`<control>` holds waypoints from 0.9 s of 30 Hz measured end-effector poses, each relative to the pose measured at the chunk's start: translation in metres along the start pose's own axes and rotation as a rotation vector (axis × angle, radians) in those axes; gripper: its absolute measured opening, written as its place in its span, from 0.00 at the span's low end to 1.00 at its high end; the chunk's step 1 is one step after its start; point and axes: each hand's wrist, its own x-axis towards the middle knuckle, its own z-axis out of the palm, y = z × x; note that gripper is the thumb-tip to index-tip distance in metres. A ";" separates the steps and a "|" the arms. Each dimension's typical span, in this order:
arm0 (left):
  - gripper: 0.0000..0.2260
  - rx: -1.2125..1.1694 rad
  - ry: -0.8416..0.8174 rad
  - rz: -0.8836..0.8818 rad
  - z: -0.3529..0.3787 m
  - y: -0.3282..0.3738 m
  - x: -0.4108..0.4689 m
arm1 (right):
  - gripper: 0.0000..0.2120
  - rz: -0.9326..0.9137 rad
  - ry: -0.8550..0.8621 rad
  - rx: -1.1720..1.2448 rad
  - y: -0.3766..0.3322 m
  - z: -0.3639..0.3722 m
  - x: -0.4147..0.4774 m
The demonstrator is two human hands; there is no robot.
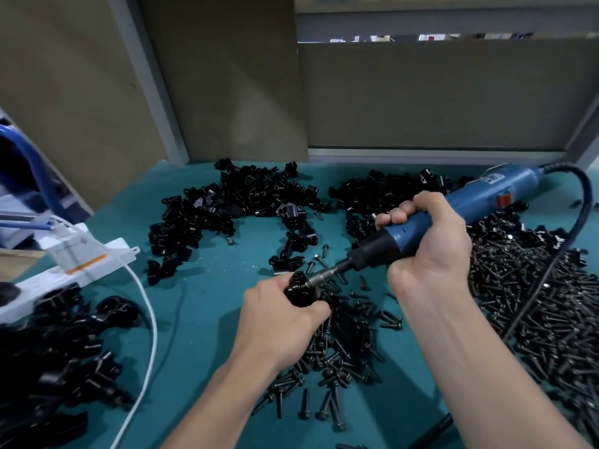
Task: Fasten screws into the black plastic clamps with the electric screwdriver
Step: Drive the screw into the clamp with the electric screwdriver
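The left hand (pixel 282 315) curls round one black clamp (pixel 296 291) and holds it just above the green tabletop (pixel 201 303), near the middle. The right hand (pixel 431 251) wraps tightly round the blue electric screwdriver (pixel 479 196), whose bit (pixel 319 277) slants down from the right into the clamp. The step seems to be driving a screw. To do it well, keep the bit in line with the screw, hold the clamp firm against twisting, press lightly, and keep the fingers off the tip. Loose screws (pixel 534 303) lie heaped on the right and near side, with more clamps (pixel 246 202) piled at the far side. The screwdriver's label and the orange mark on the white power strip (pixel 81 260) at the left are too blurred to read
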 end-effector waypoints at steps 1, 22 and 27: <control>0.13 -0.001 0.007 0.000 0.000 0.000 0.000 | 0.10 0.000 0.002 0.006 0.001 0.000 0.000; 0.07 0.095 0.114 -0.030 0.001 0.003 0.001 | 0.11 -0.003 -0.091 0.027 0.015 -0.004 -0.004; 0.06 0.169 0.159 -0.025 -0.001 0.003 -0.001 | 0.10 0.026 -0.067 0.034 0.021 -0.006 -0.004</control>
